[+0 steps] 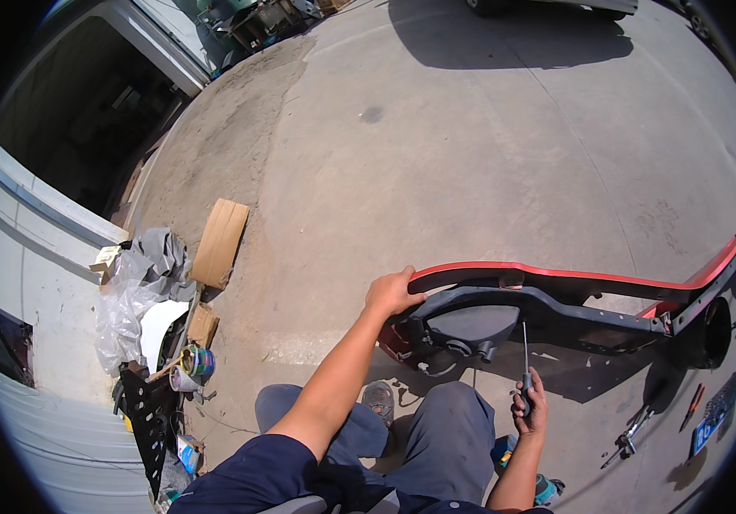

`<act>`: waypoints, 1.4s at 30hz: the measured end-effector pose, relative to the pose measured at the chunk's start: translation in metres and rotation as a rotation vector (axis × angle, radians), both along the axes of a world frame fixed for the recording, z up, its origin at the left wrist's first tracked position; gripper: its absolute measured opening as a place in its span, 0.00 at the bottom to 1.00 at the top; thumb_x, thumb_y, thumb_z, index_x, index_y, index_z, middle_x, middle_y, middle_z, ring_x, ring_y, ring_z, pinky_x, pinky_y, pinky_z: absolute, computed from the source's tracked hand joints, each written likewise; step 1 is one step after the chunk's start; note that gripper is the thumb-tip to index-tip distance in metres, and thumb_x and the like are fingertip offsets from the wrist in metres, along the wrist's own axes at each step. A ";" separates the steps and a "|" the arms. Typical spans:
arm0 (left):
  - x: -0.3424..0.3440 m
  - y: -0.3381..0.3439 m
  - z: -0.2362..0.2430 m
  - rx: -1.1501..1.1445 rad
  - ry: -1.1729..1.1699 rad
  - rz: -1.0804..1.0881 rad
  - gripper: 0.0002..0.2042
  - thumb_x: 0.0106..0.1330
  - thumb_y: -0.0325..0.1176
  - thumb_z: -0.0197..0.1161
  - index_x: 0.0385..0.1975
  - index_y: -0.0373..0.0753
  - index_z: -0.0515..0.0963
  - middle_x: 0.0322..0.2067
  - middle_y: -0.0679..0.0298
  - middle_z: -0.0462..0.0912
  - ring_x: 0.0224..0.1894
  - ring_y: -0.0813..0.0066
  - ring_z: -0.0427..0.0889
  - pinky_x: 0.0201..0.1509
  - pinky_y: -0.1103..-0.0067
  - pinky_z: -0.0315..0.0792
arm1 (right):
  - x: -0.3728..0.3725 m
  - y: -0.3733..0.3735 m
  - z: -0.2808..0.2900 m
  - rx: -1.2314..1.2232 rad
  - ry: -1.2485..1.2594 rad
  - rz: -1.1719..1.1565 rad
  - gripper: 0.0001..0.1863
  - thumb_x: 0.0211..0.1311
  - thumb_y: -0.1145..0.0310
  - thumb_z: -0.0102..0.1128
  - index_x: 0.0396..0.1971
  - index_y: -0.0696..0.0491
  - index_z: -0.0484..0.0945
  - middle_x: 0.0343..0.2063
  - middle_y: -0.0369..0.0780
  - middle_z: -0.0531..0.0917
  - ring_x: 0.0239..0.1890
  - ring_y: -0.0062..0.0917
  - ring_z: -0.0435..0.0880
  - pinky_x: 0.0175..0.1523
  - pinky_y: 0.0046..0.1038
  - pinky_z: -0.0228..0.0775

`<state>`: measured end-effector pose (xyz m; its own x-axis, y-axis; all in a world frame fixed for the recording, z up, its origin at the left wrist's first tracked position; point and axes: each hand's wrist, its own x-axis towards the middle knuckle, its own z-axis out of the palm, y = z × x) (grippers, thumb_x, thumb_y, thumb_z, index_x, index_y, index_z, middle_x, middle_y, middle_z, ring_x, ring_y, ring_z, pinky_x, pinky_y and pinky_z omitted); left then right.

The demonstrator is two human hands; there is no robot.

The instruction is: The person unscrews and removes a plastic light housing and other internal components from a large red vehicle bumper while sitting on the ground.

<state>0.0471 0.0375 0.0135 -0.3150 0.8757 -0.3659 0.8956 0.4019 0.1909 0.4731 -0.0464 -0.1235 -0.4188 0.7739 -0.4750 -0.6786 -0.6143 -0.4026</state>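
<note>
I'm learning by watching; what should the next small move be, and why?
Probably turn the screwdriver gently: the right hand grips it, it appears to reach the dark frame, and the left hand holds the end of the red panel.

Strong sunlight falls on a grey concrete yard [462, 154], crossed by a thin joint line [556, 103] and marked by a dark round stain [371, 114]. A rougher, dirt-covered strip [235, 128] borders it on the left, beside a white building wall [68, 360] with a large, dark doorway [85, 111]. Ribbed cladding [51, 445] fills the lower left. At the top, a parked vehicle [591, 5] casts a broad shadow [514, 43].
</note>
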 end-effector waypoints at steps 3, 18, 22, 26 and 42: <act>-0.002 -0.002 -0.003 0.018 -0.007 -0.001 0.32 0.56 0.59 0.71 0.56 0.45 0.74 0.42 0.50 0.87 0.47 0.48 0.85 0.49 0.59 0.78 | -0.002 -0.002 -0.002 -0.013 0.007 0.000 0.34 0.66 0.69 0.58 0.72 0.50 0.61 0.42 0.43 0.77 0.22 0.17 0.71 0.18 0.15 0.61; 0.005 0.004 -0.002 -0.046 0.027 0.013 0.29 0.58 0.57 0.70 0.51 0.44 0.74 0.41 0.52 0.87 0.46 0.49 0.86 0.49 0.60 0.79 | 0.000 -0.003 -0.009 -0.043 0.067 -0.016 0.31 0.71 0.68 0.51 0.74 0.52 0.59 0.41 0.43 0.77 0.24 0.18 0.71 0.20 0.15 0.61; 0.001 0.002 -0.004 -0.003 0.038 0.010 0.29 0.58 0.56 0.71 0.51 0.44 0.74 0.41 0.52 0.88 0.46 0.49 0.86 0.49 0.59 0.79 | -0.008 -0.003 -0.005 -0.020 -0.004 -0.024 0.30 0.72 0.68 0.51 0.73 0.52 0.61 0.41 0.44 0.78 0.26 0.21 0.73 0.22 0.17 0.64; 0.004 0.002 -0.004 0.003 0.044 0.000 0.29 0.58 0.57 0.71 0.52 0.44 0.74 0.41 0.52 0.88 0.46 0.49 0.86 0.48 0.59 0.79 | -0.008 -0.006 0.000 -0.022 0.024 -0.049 0.29 0.72 0.68 0.49 0.72 0.53 0.61 0.41 0.45 0.78 0.25 0.20 0.72 0.22 0.17 0.64; 0.000 0.002 -0.009 0.037 0.017 -0.006 0.31 0.57 0.56 0.71 0.54 0.41 0.74 0.43 0.48 0.87 0.48 0.48 0.86 0.50 0.61 0.78 | -0.013 -0.007 0.010 -0.005 -0.092 -0.033 0.29 0.71 0.70 0.46 0.72 0.55 0.61 0.41 0.46 0.79 0.24 0.19 0.71 0.21 0.18 0.61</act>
<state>0.0469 0.0391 0.0047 -0.3159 0.8904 -0.3278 0.9011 0.3897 0.1902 0.4604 -0.0536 -0.1135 -0.3473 0.7841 -0.5143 -0.6586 -0.5944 -0.4615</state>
